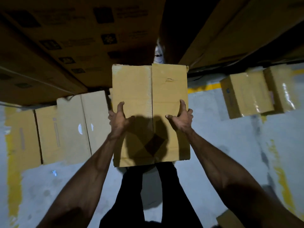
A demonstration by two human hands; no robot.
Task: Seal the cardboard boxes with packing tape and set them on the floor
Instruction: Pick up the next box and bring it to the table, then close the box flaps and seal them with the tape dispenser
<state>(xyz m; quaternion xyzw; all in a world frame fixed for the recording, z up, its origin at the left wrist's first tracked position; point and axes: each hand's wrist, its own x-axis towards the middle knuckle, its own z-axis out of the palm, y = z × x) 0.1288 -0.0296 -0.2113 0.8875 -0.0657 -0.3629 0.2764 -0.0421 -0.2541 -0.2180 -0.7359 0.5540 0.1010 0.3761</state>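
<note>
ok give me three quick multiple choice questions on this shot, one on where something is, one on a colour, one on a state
1. Where do the sealed boxes with glossy tape lie?
A. on the floor to the person's right
B. on top of the held box
C. between the person's legs

2. What colour are the painted lines on the grey floor?
A. red
B. yellow
C. blue

3. How is the held box being handled?
A. one hand only
B. resting untouched on the floor
C. gripped at both sides by two hands

Answers: 1 A, they sit on the floor right of the held box. 2 B, the strips and patches are yellow. 3 C, the left hand and right hand each clasp a side, thumbs on top.
</note>
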